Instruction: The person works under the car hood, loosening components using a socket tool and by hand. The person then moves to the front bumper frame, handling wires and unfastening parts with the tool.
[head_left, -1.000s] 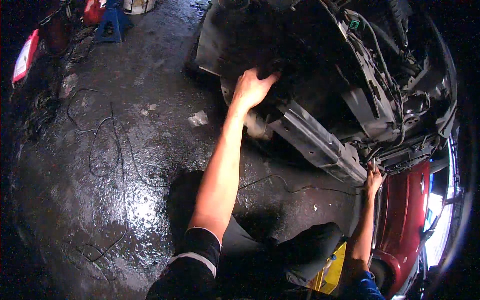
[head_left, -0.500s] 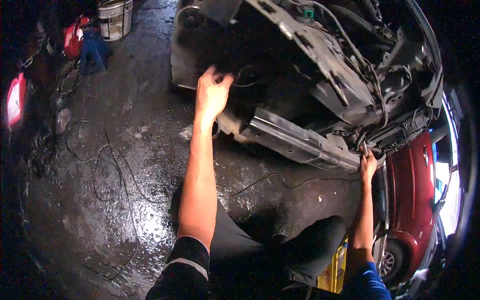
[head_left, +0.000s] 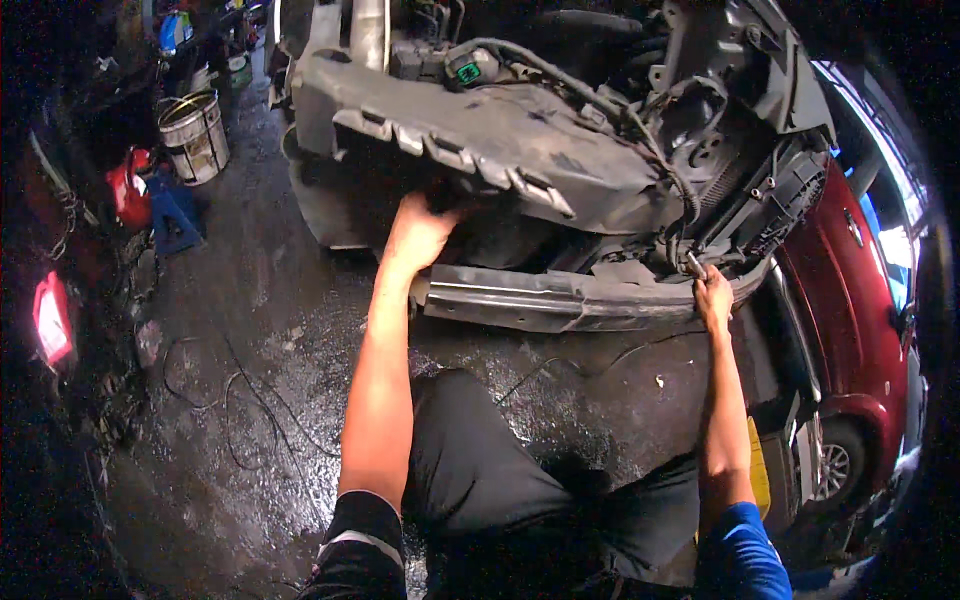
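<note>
My left hand (head_left: 418, 236) reaches under the notched lower edge of a grey plastic panel (head_left: 520, 130) on the opened front of a vehicle. Its fingers are curled into dark shadow, and whatever they grip cannot be made out. Farther right, my right hand (head_left: 712, 298) is closed around a short metal tool (head_left: 697, 265), whose shiny end sticks up beyond the fingers. That hand is at the right end of a long dark metal bumper beam (head_left: 550, 302), near wiring and brackets.
A cable (head_left: 265, 400) lies across the wet floor. Back left are a dirty white bucket (head_left: 195, 140), a blue stand (head_left: 175, 215) and red lamps (head_left: 52, 318). On the right stands a dark red car (head_left: 850, 300). A yellow thing (head_left: 760, 470) is beside my right forearm.
The view has tilted up, showing more of the engine bay. My left hand has moved in closer under the panel's edge. My right hand stays on the tool at the beam's right end.
</note>
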